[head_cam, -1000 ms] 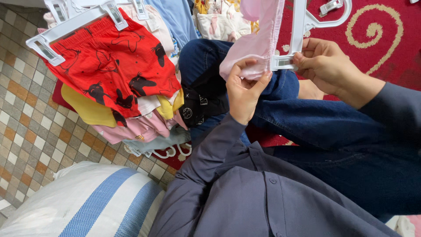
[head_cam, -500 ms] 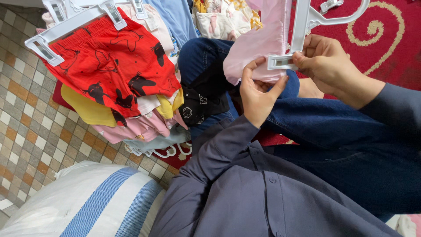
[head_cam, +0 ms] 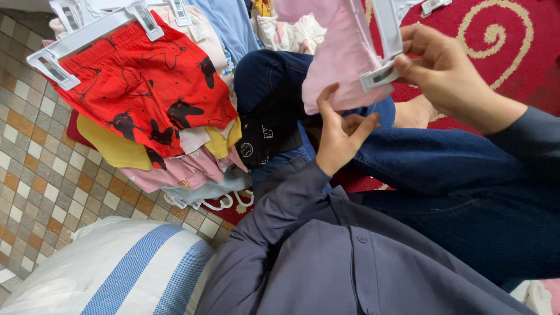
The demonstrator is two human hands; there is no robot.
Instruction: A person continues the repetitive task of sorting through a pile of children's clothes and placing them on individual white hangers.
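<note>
Right hand (head_cam: pixel 443 73) pinches white clip hanger (head_cam: pixel 388 44); left hand (head_cam: pixel 338 137) touches pink garment (head_cam: pixel 338 58).

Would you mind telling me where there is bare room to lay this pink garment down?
Bare tiled floor lies left of the clothes pile, above the striped sack. Red rug is open beyond the right hand. Crowded: the pile, and the lap under the left hand and pink garment.

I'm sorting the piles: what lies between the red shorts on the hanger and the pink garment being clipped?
In the head view, between the red shorts and the pink garment lie a dark blue denim knee and a black cloth below it.
</note>
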